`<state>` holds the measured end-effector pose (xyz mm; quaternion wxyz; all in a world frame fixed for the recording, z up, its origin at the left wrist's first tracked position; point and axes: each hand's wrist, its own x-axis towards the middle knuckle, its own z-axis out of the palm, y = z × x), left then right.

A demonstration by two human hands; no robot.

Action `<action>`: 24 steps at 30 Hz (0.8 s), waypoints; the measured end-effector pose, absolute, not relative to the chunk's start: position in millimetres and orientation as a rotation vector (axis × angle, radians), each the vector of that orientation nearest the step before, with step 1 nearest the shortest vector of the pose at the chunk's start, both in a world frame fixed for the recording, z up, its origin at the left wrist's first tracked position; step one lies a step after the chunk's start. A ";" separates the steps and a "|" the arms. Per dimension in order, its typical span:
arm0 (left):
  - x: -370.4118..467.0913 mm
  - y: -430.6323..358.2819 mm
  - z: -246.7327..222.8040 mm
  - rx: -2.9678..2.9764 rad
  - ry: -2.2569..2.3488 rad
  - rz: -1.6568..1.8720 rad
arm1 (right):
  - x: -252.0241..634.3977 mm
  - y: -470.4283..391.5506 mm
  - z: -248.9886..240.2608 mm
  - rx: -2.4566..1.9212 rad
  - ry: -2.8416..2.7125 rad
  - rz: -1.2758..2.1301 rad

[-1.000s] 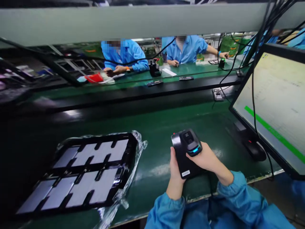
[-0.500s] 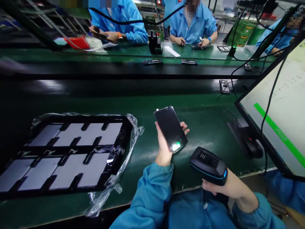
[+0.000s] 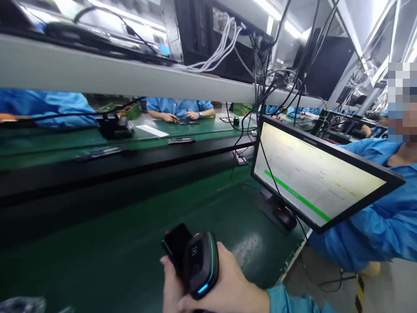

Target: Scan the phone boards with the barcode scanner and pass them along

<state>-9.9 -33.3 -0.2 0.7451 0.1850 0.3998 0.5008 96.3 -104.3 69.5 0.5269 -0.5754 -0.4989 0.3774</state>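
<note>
Low in the head view, my left hand (image 3: 171, 282) is closed around a smartphone (image 3: 177, 244), tilted with its dark screen up. A small red spot shows near the phone's top left corner. My right hand (image 3: 233, 282) grips a black handheld barcode scanner (image 3: 202, 265) with a teal edge and a lit blue light. The scanner is over the phone's right side and hides its lower part; whether they touch I cannot tell. Most of the left fingers are out of sight behind the phone and scanner.
A monitor (image 3: 319, 178) with a green PASS bar stands at the right, a black mouse (image 3: 285, 216) below it. Cables hang in front. Phones (image 3: 181, 141) lie on the dark conveyor (image 3: 140, 171). A co-worker in blue (image 3: 368, 217) sits at the right; others work across. Crumpled plastic wrap (image 3: 22, 304) lies bottom left.
The view has swung up and right, so the tray is out of frame. My right hand has brought the scanner over to the phone in my left hand.
</note>
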 end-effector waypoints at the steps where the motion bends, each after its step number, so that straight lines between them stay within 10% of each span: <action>1: -9.3 -35.7 3.5 0.389 0.959 1.110 | 93.9 -102.7 65.8 -1.355 -1.187 0.920; 24: -9.2 -50.3 60.6 0.748 0.997 1.173 | 105.8 -109.5 61.3 -1.110 -1.138 0.967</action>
